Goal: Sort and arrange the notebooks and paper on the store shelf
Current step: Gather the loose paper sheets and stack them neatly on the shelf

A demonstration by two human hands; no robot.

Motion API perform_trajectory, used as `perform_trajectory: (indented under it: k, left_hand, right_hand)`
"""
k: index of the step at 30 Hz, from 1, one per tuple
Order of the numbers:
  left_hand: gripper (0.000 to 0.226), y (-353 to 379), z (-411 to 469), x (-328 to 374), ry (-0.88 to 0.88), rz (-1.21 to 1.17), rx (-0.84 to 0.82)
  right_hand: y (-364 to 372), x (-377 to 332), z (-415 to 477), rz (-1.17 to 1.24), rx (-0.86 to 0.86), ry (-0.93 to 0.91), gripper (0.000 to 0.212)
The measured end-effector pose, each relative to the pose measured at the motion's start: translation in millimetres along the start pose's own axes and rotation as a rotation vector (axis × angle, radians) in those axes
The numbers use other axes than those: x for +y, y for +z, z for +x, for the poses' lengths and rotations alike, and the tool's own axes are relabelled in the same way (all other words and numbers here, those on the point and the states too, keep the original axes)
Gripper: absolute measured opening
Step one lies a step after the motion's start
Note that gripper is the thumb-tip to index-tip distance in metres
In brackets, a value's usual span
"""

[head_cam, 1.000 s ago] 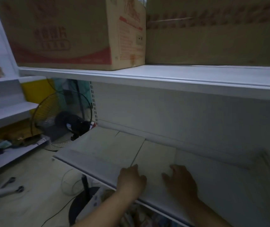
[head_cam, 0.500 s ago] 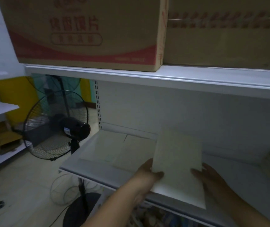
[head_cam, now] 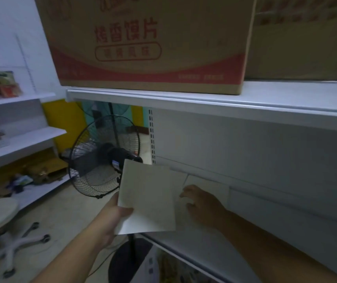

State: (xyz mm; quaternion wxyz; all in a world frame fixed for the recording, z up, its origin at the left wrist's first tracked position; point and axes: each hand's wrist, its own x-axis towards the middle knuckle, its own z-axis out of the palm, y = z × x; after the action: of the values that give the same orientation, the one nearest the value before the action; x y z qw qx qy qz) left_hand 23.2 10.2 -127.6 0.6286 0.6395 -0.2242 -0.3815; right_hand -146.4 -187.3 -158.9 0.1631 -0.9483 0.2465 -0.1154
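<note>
With left hand (head_cam: 112,219), pinching notebook (head_cam: 147,199) by lower-left corner: thumb clamped on front, other fingers hidden behind. Held tilted, clear above shelf (head_cam: 286,209) front edge, likely ready for re-placing. With right hand (head_cam: 202,205), pressing paper (head_cam: 214,186) lying flat on shelf, fingers spread apart, probably pinning stack against sliding.

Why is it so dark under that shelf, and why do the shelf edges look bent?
Head view: the upper shelf shades the bay below, so the right hand looks murky, while the box above and the paper in the left hand catch more light. Head view: the wide-angle lens likely slants and bows the edges; everything is slightly soft.
</note>
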Motion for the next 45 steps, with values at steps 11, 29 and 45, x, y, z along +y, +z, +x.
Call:
perform_trajectory:
  k: [11,29,45]
  left_hand:
    - [0.054,-45.7,21.8,7.1,-0.171,0.054,0.005]
    - [0.074,-99.3,77.3,-16.0,-0.127,-0.150,-0.269]
    - [0.046,-191.7,140.0,3.3,-0.110,-0.259,-0.329]
  right_hand:
    - [29.3,-1.1,32.5,-0.111,0.148,-0.305,0.046]
    - [48.1,-107.9,108.2,0.724,0.334,0.029,0.011]
    - [78.2,-96.6,124.9,-0.329,0.174,-0.208,0.036]
